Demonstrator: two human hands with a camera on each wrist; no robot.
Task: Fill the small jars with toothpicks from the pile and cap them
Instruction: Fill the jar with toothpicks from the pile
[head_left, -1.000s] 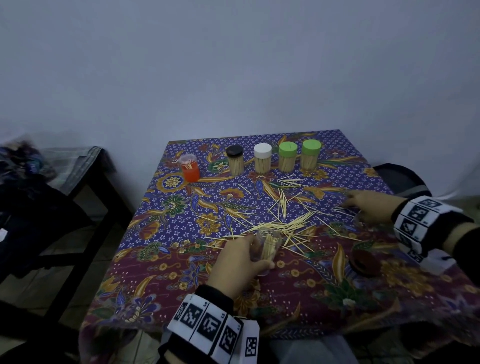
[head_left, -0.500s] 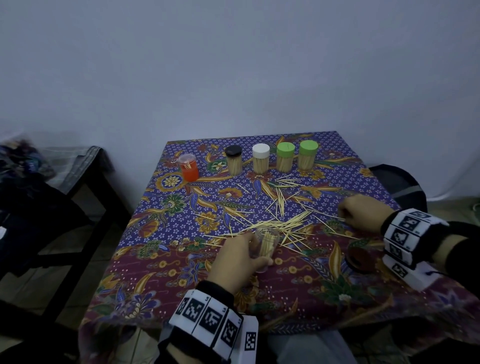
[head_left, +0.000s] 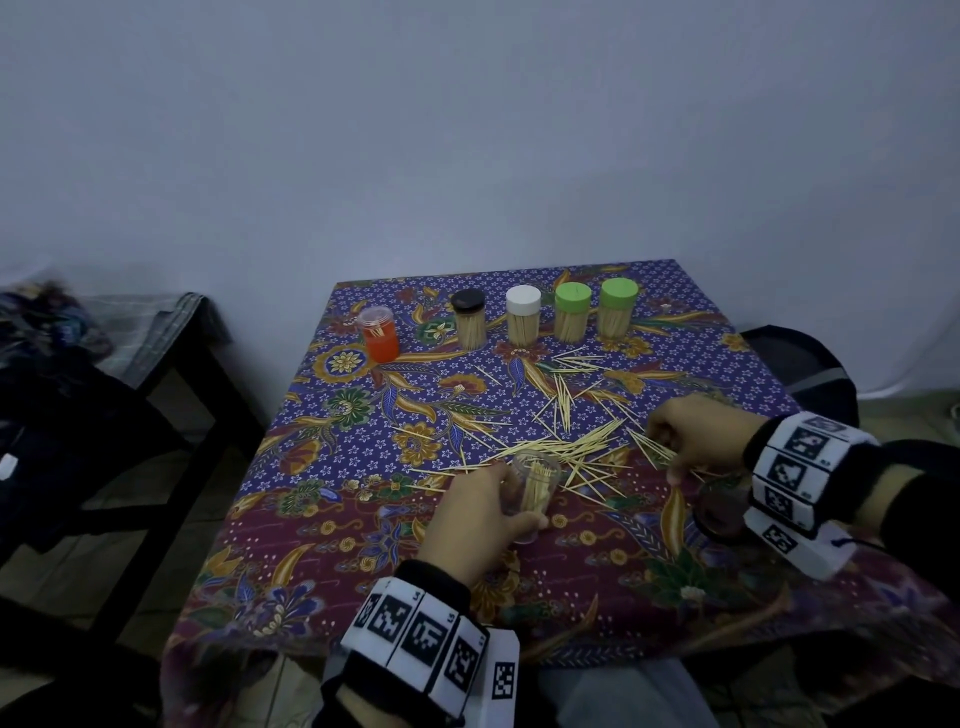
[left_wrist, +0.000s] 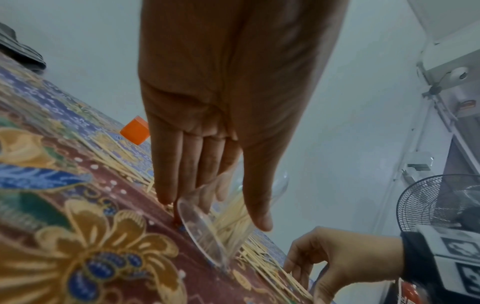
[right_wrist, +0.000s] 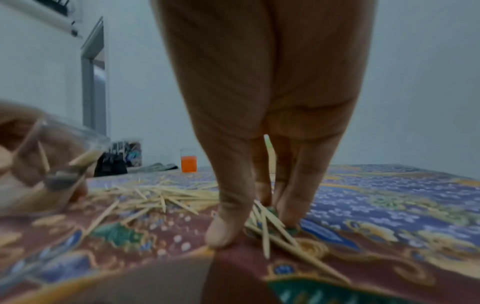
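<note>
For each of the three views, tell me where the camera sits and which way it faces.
Head: above the near table edge, facing forward and down; shows left hand, right hand, both marker wristbands.
Left wrist: above the left palm, facing along the fingers to the clear jar.
Right wrist: low, facing along fingers touching toothpicks.
Shared: all show the orange jar.

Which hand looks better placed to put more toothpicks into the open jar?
The right hand: its fingertips already pinch a few toothpicks on the cloth. The left hand is busy holding the jar.
</note>
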